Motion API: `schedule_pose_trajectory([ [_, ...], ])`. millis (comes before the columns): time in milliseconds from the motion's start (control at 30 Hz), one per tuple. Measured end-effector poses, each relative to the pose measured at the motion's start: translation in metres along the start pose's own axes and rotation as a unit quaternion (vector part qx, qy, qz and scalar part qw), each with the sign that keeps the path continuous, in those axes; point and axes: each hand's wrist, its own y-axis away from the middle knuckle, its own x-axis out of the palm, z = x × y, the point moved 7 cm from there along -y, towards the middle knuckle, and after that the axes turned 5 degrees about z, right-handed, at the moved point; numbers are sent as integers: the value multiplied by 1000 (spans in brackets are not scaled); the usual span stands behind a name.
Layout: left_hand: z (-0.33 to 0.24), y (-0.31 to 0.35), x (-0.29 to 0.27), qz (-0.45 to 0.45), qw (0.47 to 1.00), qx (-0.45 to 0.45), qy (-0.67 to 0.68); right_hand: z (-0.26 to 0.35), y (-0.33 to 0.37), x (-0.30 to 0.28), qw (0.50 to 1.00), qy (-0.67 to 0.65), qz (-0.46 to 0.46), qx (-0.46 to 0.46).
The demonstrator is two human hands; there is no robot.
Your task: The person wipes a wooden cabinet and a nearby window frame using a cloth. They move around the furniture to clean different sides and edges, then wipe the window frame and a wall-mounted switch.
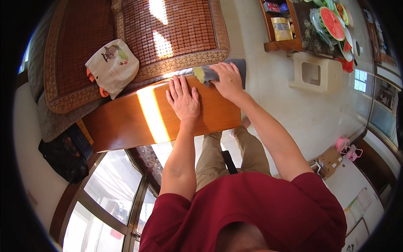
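Note:
My left hand [184, 101] lies flat on the glossy wooden armrest board [121, 115], its fingers stretched toward the seat and nothing in them. At the right end of the board my right hand [228, 82] is bent over a grey cloth with a yellow patch [200, 74], pressing it against the board's far edge. Part of the cloth is hidden under the palm. Beyond both hands, the sofa seat carries a brown beaded mat [184, 29] with a patterned border.
A cream cloth bag [113, 67] leans on the seat at left, and a black bag [65, 155] is by the wall. To the right stand a beige plastic stool [315, 73] and a table with cut watermelon [331, 23]. Glass doors [113, 185] are at lower left.

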Motion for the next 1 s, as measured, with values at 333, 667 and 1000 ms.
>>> schedule_pose_trajectory([
  [333,6,-7,12,45,999,-15,-22,74,-53,60,993,-66,78,-57],
  [667,4,-2,3,36,999,-20,29,32,-19,16,995,6,24,-97],
  [1000,4,-6,-9,-3,998,-9,55,35,-20,19,993,30,1,-112],
])
